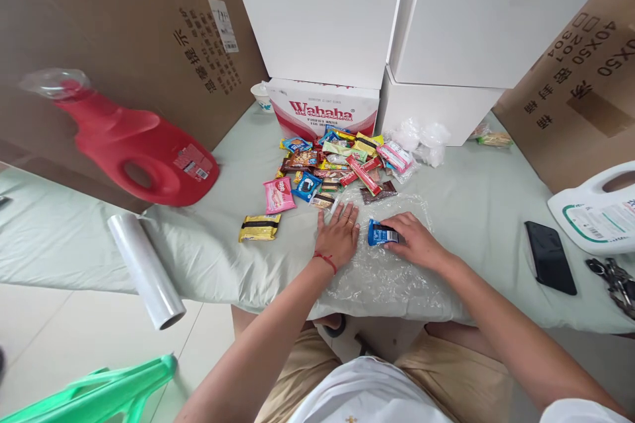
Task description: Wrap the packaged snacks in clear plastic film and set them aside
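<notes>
Hands (338,236) (411,239) over film (387,284) — cloth (486,231), tiled floor (84,330)

One head camera looks forward and down, seemingly from close above the table (461,205)

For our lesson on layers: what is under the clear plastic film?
Pale green cloth shows through the clear plastic film. What lies directly beneath the left hand, the right hand and its blue packet is covered.
</notes>
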Demonstrator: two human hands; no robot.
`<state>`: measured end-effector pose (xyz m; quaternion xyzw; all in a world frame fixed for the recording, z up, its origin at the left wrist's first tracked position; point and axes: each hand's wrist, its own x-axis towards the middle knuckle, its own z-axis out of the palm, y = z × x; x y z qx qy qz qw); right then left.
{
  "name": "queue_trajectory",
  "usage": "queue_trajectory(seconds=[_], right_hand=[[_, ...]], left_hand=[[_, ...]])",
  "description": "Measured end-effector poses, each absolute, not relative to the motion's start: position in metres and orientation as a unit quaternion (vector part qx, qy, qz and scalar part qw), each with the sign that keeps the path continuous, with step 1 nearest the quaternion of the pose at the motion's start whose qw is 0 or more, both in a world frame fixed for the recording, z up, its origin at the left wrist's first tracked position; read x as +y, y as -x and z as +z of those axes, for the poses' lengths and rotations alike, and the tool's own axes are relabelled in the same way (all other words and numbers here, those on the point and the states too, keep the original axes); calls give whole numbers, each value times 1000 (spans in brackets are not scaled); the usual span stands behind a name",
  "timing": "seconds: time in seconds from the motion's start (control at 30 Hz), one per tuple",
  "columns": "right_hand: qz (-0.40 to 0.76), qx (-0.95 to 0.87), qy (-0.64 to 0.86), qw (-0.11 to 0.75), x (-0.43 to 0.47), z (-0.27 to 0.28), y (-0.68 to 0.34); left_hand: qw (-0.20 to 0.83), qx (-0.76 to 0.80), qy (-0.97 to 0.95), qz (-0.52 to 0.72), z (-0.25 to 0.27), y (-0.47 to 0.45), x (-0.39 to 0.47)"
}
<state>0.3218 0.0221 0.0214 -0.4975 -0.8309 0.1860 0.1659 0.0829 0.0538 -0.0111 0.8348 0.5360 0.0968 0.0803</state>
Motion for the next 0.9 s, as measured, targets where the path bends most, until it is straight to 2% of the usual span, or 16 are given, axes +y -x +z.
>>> queue_trajectory(seconds=[0.1, 0.27, 0.4, 0.53, 0.7, 0.8, 0.9], right_hand=[[194, -840, 487, 142, 32, 24, -322], [139, -852, 477, 163, 89, 55, -284], [93, -869, 479, 86, 144, 67, -209], [17, -929, 368, 38, 183, 57, -143], [-18, -941, 337, -41, 199, 58, -118], [-28, -939, 342, -7, 192, 74, -136], [11, -919, 388, 69, 173, 89, -180]], left_hand=[[85, 535, -835, 98, -11, -82, 54], [89, 534, -835, 104, -10, -81, 54], [99, 540, -831, 93, -8, -82, 54], [121, 544, -826, 79, -7, -82, 56], [134, 541, -827, 74, -5, -82, 56], [139, 540, -826, 85, -6, -81, 56], [135, 537, -827, 94, -9, -81, 55]])
